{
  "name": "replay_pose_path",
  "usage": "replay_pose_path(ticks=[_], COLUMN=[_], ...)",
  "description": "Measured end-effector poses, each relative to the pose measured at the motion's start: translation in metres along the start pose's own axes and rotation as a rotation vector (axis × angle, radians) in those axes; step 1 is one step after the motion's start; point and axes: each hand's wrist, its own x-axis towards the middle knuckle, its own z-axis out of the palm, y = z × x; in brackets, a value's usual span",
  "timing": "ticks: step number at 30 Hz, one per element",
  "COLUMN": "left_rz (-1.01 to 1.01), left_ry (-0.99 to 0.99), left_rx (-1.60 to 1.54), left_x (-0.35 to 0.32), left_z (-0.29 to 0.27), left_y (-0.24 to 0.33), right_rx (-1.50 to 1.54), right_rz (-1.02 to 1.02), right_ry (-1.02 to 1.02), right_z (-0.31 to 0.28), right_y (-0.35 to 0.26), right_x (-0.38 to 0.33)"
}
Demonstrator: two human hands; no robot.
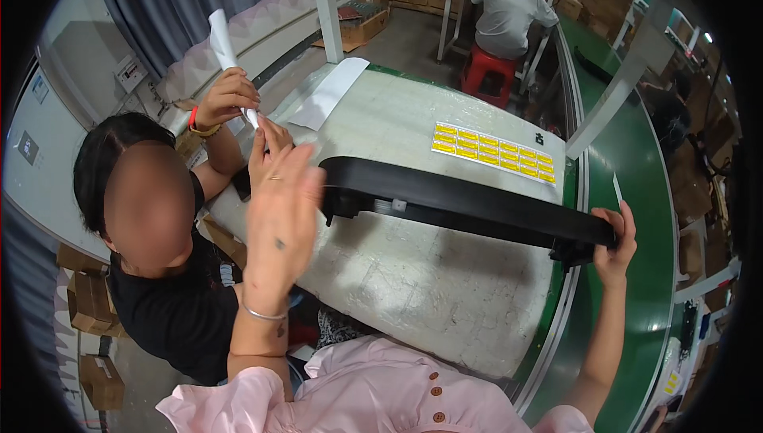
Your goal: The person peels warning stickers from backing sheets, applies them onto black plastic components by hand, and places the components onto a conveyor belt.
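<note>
The right hand [616,244] has its fingers closed around the right end of a long black bar [469,201]. A thin white strip [618,188] sticks up by those fingers. The left hand [280,210] is up at the bar's other end, with its fingers stretched out. They look blurry, so one cannot tell if they touch the bar. The bar goes across the white table [421,298], and its right end pokes out past the edge.

Behind the bar lies a sheet of yellow stickers [493,152]. White paper [332,95] lies at the far left corner. On the left, a co-worker [163,306] in black holds a white roll [222,39] in two hands. On the right is a green belt [636,298]. Farther back, someone in gray [509,15] sits on a red stool [486,73].
</note>
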Motion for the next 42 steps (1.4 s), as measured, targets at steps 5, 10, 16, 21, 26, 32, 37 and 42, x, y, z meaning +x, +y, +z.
replay_pose_path(ticks=[5, 10, 16, 21, 26, 32, 37, 42], left_rz=[0.341, -0.007, 0.378, 0.333, 0.272, 0.399, 0.147, 0.079], left_ry=[-0.252, -0.130, -0.252, -0.152, -0.172, -0.184, -0.173, -0.277], left_rx=[0.015, -0.006, -0.422, -0.402, -0.560, -0.552, -0.759, -0.840], left_x=[0.016, 0.037, 0.078, 0.073, 0.057, 0.062, 0.065, 0.069], left_z=[0.023, 0.018, 0.052, 0.065, 0.064, 0.061, 0.059, 0.059], left_y=[0.007, -0.006, -0.009, -0.005, -0.010, -0.018, -0.006, -0.002], right_rx=[-0.045, -0.102, -0.095, -0.075, 0.639, 1.229, 1.223, 1.237], right_rz=[0.027, -0.023, 0.077, 0.377, 0.672, 0.847, 0.824, 0.798], right_ry=[-0.010, 0.013, -0.002, -0.200, 0.021, -0.289, -0.349, -0.321], right_z=[-0.002, -0.001, 0.001, -0.039, 0.005, 0.096, 0.122, 0.125], right_y=[0.009, 0.010, -0.010, -0.066, -0.118, -0.143, -0.148, -0.146], right_x=[0.004, -0.002, 0.013, 0.047, 0.086, 0.129, 0.139, 0.138])
